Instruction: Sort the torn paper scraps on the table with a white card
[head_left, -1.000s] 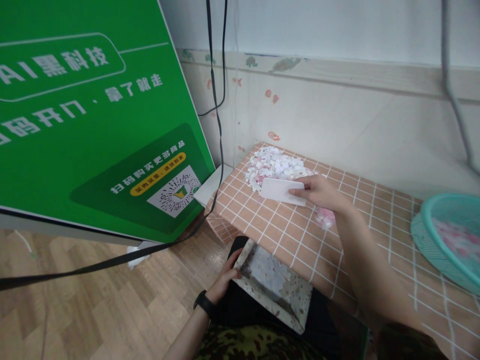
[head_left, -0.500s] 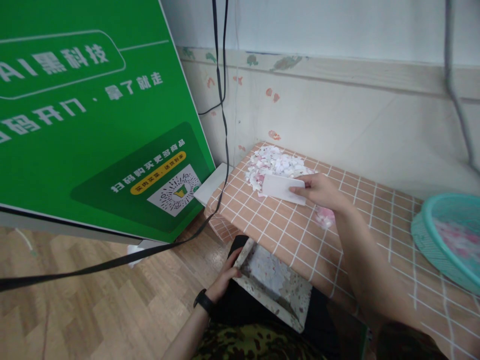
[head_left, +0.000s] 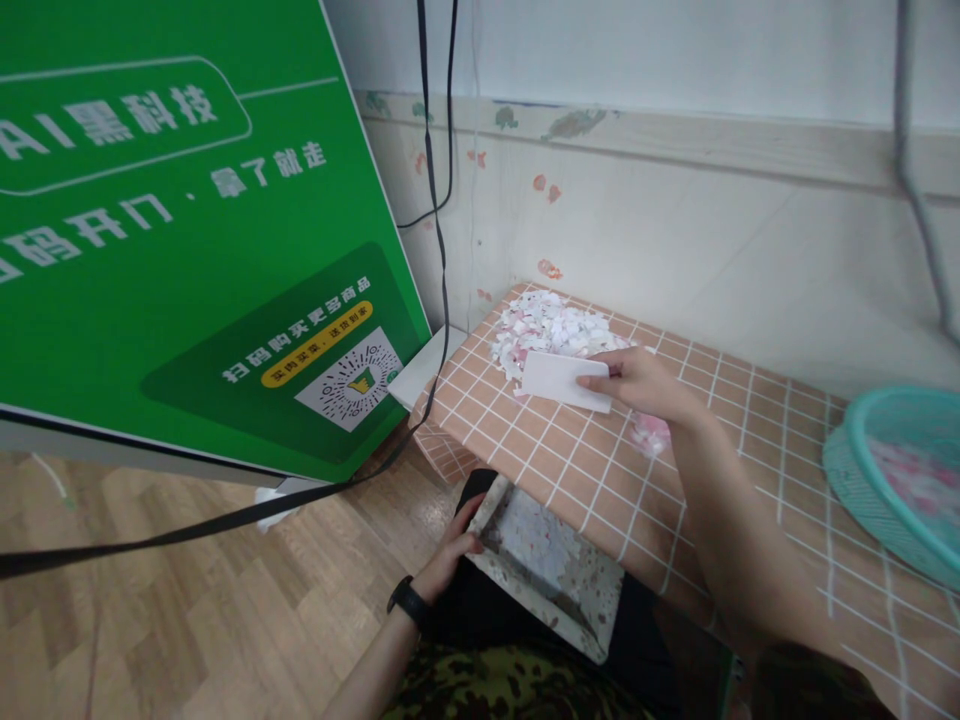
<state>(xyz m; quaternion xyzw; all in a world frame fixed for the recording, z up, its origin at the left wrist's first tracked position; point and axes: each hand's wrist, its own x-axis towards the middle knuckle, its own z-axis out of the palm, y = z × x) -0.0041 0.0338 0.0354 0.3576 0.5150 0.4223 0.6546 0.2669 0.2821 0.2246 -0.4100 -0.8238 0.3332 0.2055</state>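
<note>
Head view: mid-frame, the right hand (head_left: 637,380) pinches a white card (head_left: 551,378) by scraps (head_left: 551,322), apparently sweeping; another stroke needs its edge low. Lower centre, the left hand (head_left: 454,550) grips a tray (head_left: 526,590).

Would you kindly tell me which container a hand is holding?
The grey tray, gripped by the left hand; the teal basket stands on the table, untouched.

Right forearm (head_left: 739,530) extended forward, running up-left from the lower right. Right wrist (head_left: 686,412) roughly in line with it. Right grip (head_left: 637,380) closed in a pinch: thumb on the near side, fingers behind and partly hidden. Left forearm (head_left: 379,655) rises up-right from the bottom edge. Left grip (head_left: 451,548) low, curled closed, thumb apart from fingers; fingertips not clearly visible.
</note>
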